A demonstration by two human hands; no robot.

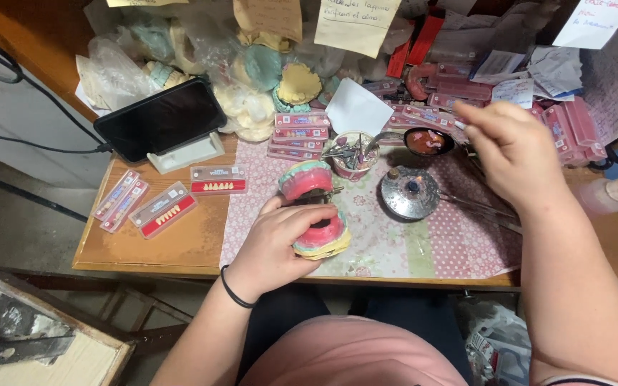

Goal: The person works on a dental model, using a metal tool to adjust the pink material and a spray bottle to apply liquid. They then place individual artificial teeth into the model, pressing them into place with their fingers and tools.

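Near the worktop's (pixel 180 243) front edge, your left hand (pixel 277 243) curls its fingers around a pink wax denture model (pixel 316 214) on plaster casts. Farther back, your right hand (pixel 513 146) pinches a thin instrument beside a small metal dish (pixel 429 141).

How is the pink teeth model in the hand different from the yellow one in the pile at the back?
The pink wax denture model is gripped by the left hand, hinged open; the yellow plaster cast lies untouched among bags. The pink one shows two halves, the yellow one only one. Both are jaw-shaped.
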